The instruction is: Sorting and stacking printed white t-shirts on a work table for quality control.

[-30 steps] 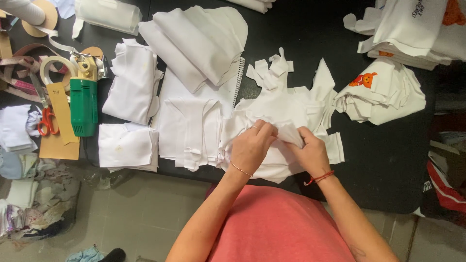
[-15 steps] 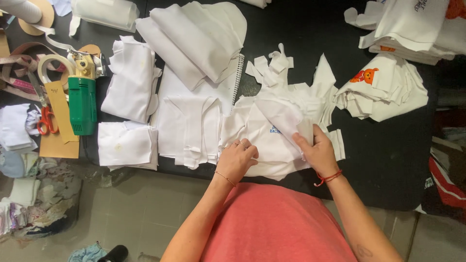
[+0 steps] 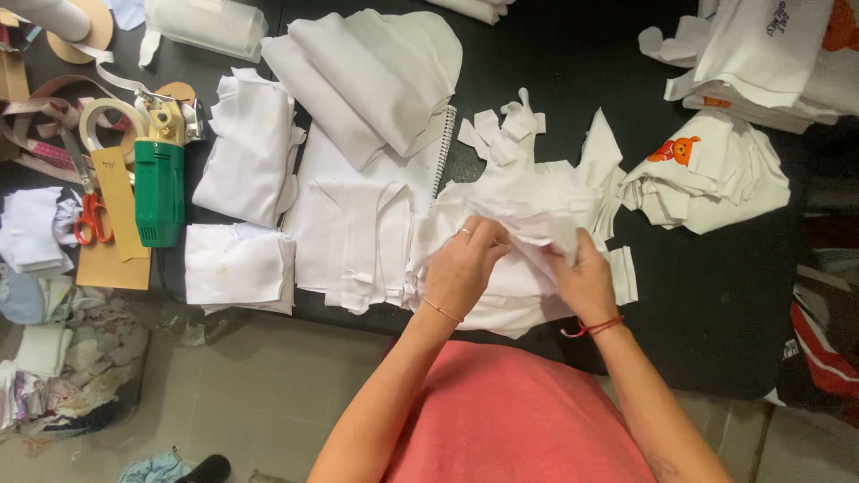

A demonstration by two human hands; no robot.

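- Lower centre of the head view: the left hand (image 3: 467, 266) and right hand (image 3: 586, 279) both pinch a crumpled white fabric piece (image 3: 528, 219) atop a pile of white cut pieces (image 3: 537, 192) on the black desk (image 3: 716, 286).
- Left of frame: a green electric cutter (image 3: 159, 183) and red-handled scissors (image 3: 89, 219) lie well apart from the hands.

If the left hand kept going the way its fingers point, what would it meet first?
The left hand points up and right, so probably more of the white cloth pile it grips, then the loose cut scraps; depth is unclear.
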